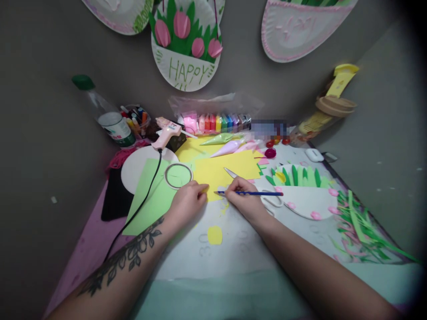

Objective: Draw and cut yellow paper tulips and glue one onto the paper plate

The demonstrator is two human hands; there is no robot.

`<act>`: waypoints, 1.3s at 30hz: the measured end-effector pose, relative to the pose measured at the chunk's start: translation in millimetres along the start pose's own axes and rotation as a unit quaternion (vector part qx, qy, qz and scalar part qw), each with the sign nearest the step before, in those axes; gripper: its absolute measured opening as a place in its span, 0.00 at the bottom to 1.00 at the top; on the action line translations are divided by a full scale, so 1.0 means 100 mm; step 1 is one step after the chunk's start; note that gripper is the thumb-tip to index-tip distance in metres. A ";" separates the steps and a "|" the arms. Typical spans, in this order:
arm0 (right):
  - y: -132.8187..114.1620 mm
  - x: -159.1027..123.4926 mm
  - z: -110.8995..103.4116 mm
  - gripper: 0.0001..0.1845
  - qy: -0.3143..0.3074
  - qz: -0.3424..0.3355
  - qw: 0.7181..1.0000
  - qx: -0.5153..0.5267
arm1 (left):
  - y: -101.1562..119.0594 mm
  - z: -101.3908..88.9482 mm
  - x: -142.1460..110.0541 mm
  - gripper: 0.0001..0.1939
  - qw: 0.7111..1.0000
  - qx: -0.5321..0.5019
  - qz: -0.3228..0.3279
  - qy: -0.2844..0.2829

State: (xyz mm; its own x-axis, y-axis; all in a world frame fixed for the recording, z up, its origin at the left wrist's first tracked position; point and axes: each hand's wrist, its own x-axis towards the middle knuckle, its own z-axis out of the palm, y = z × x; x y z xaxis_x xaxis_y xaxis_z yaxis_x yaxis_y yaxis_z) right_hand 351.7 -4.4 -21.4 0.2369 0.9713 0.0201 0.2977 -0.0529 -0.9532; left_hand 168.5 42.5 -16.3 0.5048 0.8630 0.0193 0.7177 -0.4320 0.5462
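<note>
My right hand [242, 198] is closed around a blue pencil [258, 193] that lies nearly level, its tip pointing left onto the near edge of a yellow paper sheet [223, 171]. My left hand [188, 200] rests with curled fingers on the same sheet's near left corner, pressing it down. A small yellow cut-out [215, 234] lies on the white mat just in front of both hands. Scissors [233, 174] lie partly hidden behind my right hand.
A light green sheet [150, 200] with a tape ring [178, 175] lies left, crossed by the pink glue gun's [167, 132] black cord. A paper-plate flower craft [305, 195] and green strips [360, 226] lie right. Paint tubes [220, 122], a bottle [106, 113] and a pen cup stand behind.
</note>
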 end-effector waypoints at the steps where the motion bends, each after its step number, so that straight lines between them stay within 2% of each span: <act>1: -0.01 0.00 0.01 0.08 -0.006 -0.002 1.000 -0.010 | 0.00 0.00 0.00 0.17 1.000 -0.002 -0.002 -0.001; 10: -0.01 0.02 0.06 0.07 -0.026 -0.027 0.997 -0.061 | 0.03 -0.03 0.01 0.17 1.000 -0.007 -0.007 -0.011; 16: -0.02 0.02 0.06 0.07 0.002 -0.015 0.998 -0.059 | 0.02 -0.03 0.00 0.18 1.000 -0.002 -0.007 -0.009; 21: 0.00 0.02 0.07 0.08 -0.015 -0.025 0.998 -0.049 | 0.02 -0.03 0.00 0.18 1.000 0.000 -0.004 -0.008; 27: -0.03 0.01 0.06 0.08 0.017 -0.013 0.998 -0.056 | 0.03 -0.03 0.01 0.17 1.000 0.000 -0.005 -0.007; 39: 0.01 -0.01 0.00 0.09 0.025 -0.001 0.999 -0.027 | -0.01 -0.01 0.00 0.16 1.000 0.006 0.008 0.000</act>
State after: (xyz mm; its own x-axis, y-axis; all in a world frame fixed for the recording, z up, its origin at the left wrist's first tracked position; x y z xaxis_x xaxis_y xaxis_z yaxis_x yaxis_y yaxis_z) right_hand 351.8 -5.4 -22.4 0.2826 0.9585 0.0383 0.3465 -0.0647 -0.9358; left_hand 167.2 43.1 -16.1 0.5170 0.8555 0.0279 0.7151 -0.4496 0.5353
